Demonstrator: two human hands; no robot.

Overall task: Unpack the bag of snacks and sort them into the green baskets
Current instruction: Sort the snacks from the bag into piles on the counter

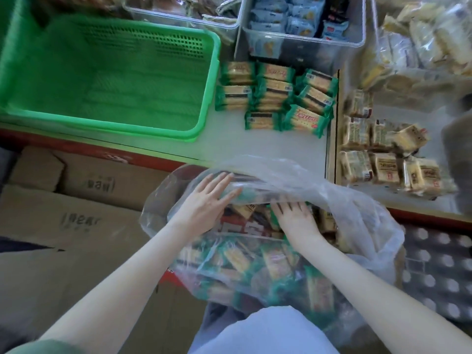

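Note:
A big clear plastic bag (344, 200) full of snack packs stands open in front of me, below the counter edge. My left hand (207, 200) lies flat with straight fingers on a stack of green packs (245, 194) at the bag's mouth. Inside the bag, my right hand (296, 217) reaches toward the same stack, its fingertips hidden under the plastic. An empty green basket (204, 98) sits on the counter at the upper left. Several green cracker packs (275, 95) lie grouped to its right.
Beige snack packs (383, 154) lie on the counter at right. Clear bins (301, 42) with blue packs stand at the back, and a bag of pale snacks (421, 47) sits at the far right. Cardboard boxes (76, 213) fill the floor at left.

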